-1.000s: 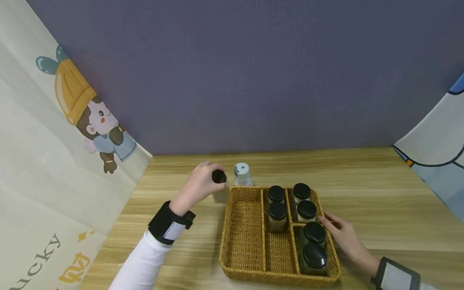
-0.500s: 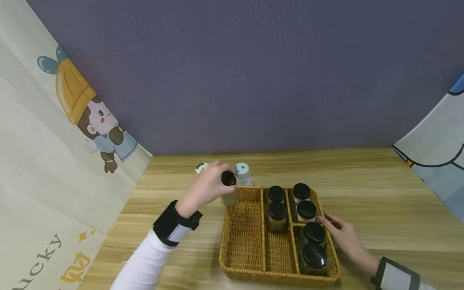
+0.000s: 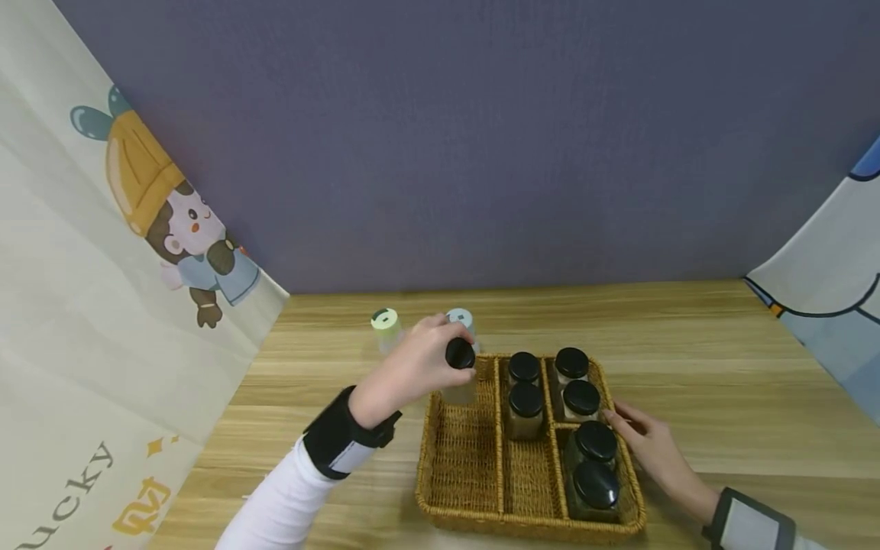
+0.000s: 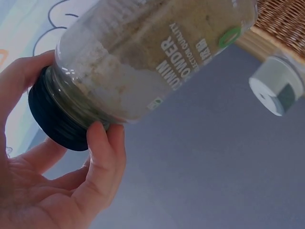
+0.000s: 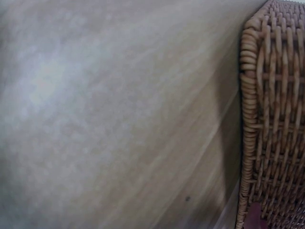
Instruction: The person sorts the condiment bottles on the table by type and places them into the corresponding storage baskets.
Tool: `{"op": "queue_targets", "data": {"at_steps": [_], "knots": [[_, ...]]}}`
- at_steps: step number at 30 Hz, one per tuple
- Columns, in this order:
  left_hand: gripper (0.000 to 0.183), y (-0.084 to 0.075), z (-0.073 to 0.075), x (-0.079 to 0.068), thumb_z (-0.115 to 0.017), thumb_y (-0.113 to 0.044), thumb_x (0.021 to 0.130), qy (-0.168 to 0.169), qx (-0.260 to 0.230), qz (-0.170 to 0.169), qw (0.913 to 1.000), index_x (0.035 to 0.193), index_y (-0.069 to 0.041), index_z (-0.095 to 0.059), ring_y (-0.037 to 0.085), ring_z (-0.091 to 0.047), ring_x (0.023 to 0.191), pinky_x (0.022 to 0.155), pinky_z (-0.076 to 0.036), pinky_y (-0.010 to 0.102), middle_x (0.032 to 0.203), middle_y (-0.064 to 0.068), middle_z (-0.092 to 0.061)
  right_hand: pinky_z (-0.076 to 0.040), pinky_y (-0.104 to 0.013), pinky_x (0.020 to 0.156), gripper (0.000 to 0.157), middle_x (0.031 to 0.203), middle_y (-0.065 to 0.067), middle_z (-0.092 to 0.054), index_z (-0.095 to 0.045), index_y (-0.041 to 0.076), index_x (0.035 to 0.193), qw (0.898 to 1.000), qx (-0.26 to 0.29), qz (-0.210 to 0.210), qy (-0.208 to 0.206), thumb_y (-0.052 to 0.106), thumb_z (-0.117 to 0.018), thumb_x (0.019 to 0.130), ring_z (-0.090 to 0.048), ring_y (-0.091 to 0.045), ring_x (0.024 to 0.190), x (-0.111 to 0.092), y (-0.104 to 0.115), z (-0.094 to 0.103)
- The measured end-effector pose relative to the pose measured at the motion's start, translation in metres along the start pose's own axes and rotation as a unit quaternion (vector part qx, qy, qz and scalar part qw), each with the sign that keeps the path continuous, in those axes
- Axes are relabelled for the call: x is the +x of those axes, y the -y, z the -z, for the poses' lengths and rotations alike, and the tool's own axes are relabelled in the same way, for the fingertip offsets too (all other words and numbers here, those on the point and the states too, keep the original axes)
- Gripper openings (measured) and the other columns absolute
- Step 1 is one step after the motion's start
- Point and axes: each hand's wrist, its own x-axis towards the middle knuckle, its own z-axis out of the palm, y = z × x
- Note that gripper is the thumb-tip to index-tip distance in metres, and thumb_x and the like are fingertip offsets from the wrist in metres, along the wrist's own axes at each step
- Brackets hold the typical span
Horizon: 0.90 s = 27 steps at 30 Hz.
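My left hand (image 3: 412,370) pinches a glass spice jar (image 4: 143,57) near its black lid, thumb and fingers around the neck. Tan powder fills much of the jar, and its label reads cumin powder. The head view has this jar over the back of the left compartment of a wicker basket (image 3: 495,521). That long compartment holds nothing else. At the basket's right side, my right hand (image 3: 653,447) grips the rim, thumb on top and fingers along the outer wall. Only a fingertip (image 5: 256,217) shows against the wicker in the right wrist view.
Two black-lidded jars (image 3: 525,412) stand at the back of the middle compartment. More fill the right compartments, two at the back (image 3: 581,399) and two at the front (image 3: 596,485). Behind the basket are a green-capped bottle (image 3: 386,325) and a pale blue-capped bottle (image 3: 460,316).
My left hand has carried the jar rightward from beside the basket to over its left compartment, uncovering the green-capped bottle. My right hand and the basket have stayed nearly still.
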Motion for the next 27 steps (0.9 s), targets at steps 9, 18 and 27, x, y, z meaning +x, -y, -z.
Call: {"op": "queue_targets", "data": {"at_steps": [9, 18, 27], "knots": [[0.032, -0.015, -0.005, -0.001, -0.071, -0.021, 0.072, 0.029, -0.004, 0.001, 0.9996, 0.099, -0.008, -0.06, 0.021, -0.052, 0.086, 0.06, -0.047, 0.019, 0.099, 0.009, -0.054, -0.048, -0.017, 0.064, 0.05, 0.115, -0.032, -0.05, -0.041, -0.012, 0.124, 1.0, 0.005, 0.0, 0.002, 0.025, -0.046, 0.092, -0.043, 0.014, 0.079, 0.001, -0.002, -0.001], [0.031, -0.025, -0.007, -0.002, -0.07, -0.024, 0.073, 0.046, 0.018, -0.02, 0.9986, 0.098, -0.01, -0.06, 0.015, -0.051, 0.078, 0.061, -0.045, 0.019, 0.098, 0.007, -0.055, -0.047, -0.016, 0.064, 0.049, 0.115, -0.033, -0.05, -0.041, -0.013, 0.124, 1.0, 0.01, 0.004, -0.004, 0.024, -0.046, 0.092, -0.043, 0.015, 0.079, 0.002, -0.003, -0.002], [0.034, -0.035, -0.012, -0.003, -0.072, -0.029, 0.07, 0.061, 0.043, -0.044, 0.9962, 0.097, -0.013, -0.06, 0.009, -0.05, 0.072, 0.061, -0.042, 0.016, 0.094, 0.001, -0.055, -0.047, -0.016, 0.066, 0.051, 0.118, -0.032, -0.047, -0.039, -0.012, 0.126, 1.0, 0.01, -0.009, 0.013, 0.027, -0.045, 0.093, -0.042, 0.014, 0.08, 0.002, -0.003, 0.0]]}}
